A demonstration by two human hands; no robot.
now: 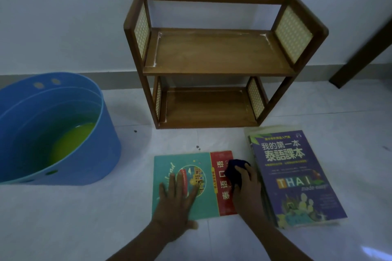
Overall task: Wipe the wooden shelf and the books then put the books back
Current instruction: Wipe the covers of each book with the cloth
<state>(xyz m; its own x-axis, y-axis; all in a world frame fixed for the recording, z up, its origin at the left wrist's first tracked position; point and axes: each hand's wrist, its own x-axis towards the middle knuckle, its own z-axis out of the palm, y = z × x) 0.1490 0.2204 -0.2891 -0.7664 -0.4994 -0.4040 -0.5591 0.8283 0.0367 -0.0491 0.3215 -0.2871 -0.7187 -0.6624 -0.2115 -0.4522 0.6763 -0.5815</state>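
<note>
A person's left hand [178, 199] lies flat with fingers spread on the teal cover of a book [191, 184] resting on the white tiled floor [63, 218], pinning it in place. The right hand [247, 184] is curled around a dark blue cloth [235, 167], gripping it and pressing it against the red band along the book's right side, near the top corner.

Just to the right, touching or nearly touching the right hand, a stack of books [297, 178] lies flat on the floor; its top volume has a purple cover with Chinese lettering and the words "THAI made easy". How many books lie beneath it cannot be told.

Behind both, a two-tier wooden shelf [216, 57] with woven cane side panels stands against the pale wall [63, 17]. Both its tiers are bare and carry a wet-looking sheen.

To the left, well apart from the books, a blue plastic tub [101, 146] sits on the floor, holding a shallow pool of yellow-green liquid [72, 140]. A dark wooden leg of some furniture [360, 48] slants in at the upper right.
</note>
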